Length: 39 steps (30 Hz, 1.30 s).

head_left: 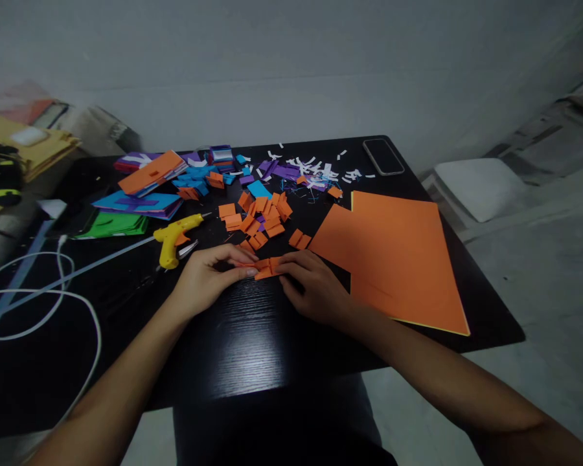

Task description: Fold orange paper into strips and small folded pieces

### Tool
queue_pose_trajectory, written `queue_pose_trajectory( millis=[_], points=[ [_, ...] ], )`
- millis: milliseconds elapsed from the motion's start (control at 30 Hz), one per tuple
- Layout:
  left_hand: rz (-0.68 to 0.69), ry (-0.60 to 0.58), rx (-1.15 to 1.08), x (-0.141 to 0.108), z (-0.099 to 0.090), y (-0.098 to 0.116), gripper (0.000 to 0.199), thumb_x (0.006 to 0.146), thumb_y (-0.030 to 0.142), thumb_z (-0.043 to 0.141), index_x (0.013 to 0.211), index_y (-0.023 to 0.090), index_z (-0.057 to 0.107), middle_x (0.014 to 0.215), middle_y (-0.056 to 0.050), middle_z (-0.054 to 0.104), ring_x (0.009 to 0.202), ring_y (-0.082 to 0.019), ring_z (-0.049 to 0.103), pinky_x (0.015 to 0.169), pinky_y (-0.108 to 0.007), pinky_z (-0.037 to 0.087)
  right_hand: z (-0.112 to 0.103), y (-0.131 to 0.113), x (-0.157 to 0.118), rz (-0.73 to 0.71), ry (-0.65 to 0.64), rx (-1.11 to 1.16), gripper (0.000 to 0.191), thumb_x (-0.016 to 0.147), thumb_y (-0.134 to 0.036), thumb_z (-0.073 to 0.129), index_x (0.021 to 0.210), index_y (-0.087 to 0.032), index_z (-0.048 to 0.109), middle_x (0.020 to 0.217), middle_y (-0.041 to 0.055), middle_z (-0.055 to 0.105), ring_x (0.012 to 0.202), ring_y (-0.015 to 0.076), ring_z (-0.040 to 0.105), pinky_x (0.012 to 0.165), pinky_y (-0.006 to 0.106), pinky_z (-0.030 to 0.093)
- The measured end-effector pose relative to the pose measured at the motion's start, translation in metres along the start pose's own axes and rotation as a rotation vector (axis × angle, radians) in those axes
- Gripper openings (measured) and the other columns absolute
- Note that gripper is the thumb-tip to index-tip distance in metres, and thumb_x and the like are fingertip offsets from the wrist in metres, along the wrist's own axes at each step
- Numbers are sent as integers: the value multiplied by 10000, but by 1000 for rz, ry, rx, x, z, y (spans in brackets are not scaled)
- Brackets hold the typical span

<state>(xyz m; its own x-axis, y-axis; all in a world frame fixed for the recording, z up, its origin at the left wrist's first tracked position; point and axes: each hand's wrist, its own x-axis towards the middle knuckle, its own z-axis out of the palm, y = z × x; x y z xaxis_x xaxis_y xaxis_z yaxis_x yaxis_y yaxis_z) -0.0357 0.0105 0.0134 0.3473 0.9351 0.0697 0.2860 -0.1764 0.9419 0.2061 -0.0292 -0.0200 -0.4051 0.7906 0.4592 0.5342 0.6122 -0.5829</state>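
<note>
Folded orange paper strip (268, 268) spans left to right over black worktop (243, 343), my left hand (201, 279) pinching left end, right hand (318, 288) equally near, fingers touching right end, pinch unclear.

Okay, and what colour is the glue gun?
Yellow, with an orange trigger; the glue gun shows in the head view.

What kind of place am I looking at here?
Probably a craft workspace in a plain room: the black wood-grain table carries a yellow glue gun, small folded orange paper pieces and large flat orange paper sheets.
</note>
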Motion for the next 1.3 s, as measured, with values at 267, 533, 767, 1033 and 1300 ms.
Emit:
queue_pose_trajectory(
  millis=[267,533,767,1033,1300],
  points=[
    [95,-17,13,0,9,8,147,736,378,912,746,253,835,804,-38,712,770,-187,662,679,-306,541,-2,-7,2,-1,89,142,170,958,-233,702,1127,-228,705,1106,90,746,1067,231,707,935,408,601],
    [-10,-42,-88,-7,27,11,161,799,347,851,769,202,788,772,-40,730,686,-162,646,604,-272,494,-1,-7,2,50,62,292,48,967,-197,660,981,-214,703,968,62,743,903,186,719,814,322,597],
    [-35,-25,-23,-6,24,12,186,891,361,727,838,182,738,723,-13,675,649,-137,583,593,-250,468,-4,-9,5,211,8,368,59,945,-237,658,898,-200,654,837,17,681,726,147,629,679,277,512],
    [38,11,54,-7,26,11,205,904,359,721,834,168,737,668,17,630,608,-114,554,580,-226,442,-6,-9,6,286,-28,481,131,960,-299,684,894,-186,694,821,11,687,718,142,614,677,266,482],
    [159,30,188,-10,29,3,146,962,328,687,951,184,708,772,11,669,682,-118,612,638,-229,493,-6,-9,6,370,-49,521,165,953,-331,684,876,-187,703,790,4,680,698,140,600,657,264,465]
  ],
)
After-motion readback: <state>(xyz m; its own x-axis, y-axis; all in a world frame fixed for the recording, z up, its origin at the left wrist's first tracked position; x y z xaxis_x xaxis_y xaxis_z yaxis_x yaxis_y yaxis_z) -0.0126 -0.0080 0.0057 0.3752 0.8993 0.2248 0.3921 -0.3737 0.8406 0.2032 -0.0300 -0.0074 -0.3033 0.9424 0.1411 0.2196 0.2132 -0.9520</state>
